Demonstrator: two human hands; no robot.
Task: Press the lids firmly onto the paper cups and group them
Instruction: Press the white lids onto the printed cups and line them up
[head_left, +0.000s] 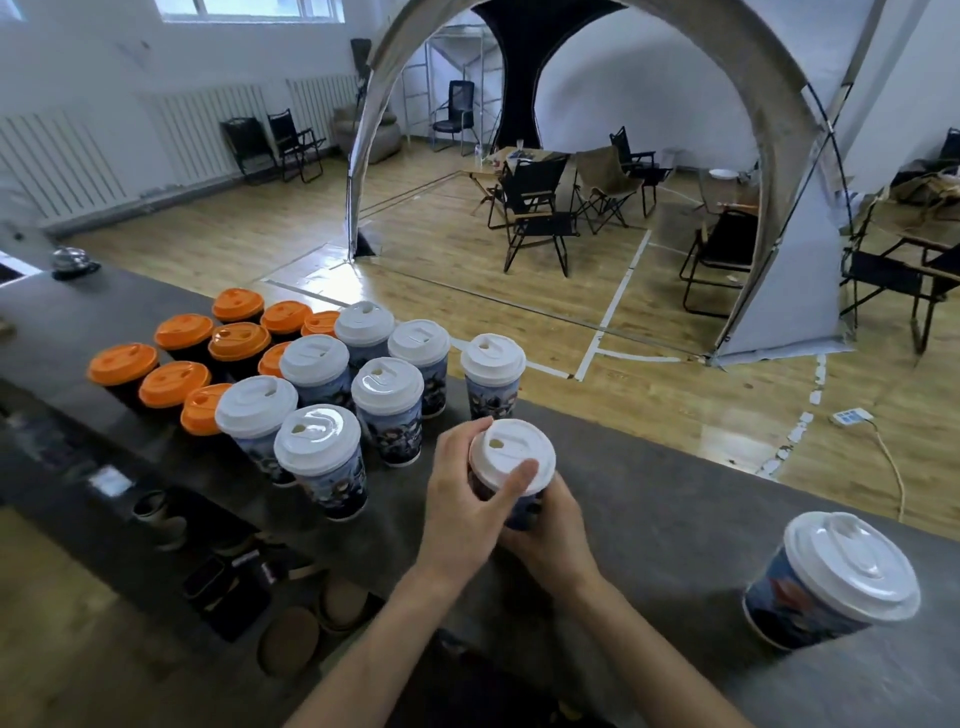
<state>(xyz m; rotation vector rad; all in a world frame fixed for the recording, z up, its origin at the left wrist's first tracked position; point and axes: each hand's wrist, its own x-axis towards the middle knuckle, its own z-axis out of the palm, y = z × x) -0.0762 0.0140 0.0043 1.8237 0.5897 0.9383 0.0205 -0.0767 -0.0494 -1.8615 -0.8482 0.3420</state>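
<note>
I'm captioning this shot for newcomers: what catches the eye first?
The left hand and right hand grip the centre cup over the counter, with the left thumb on its white lid. To its left stand grouped white-lidded cups and, further left, orange-lidded cups. A lone cup sits near right.

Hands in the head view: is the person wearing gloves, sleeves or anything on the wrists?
No. The left hand and right hand are bare, with no gloves, rings, watch or bands showing. Both forearms are uncovered down to the picture's bottom edge, and no sleeve is visible.
</note>
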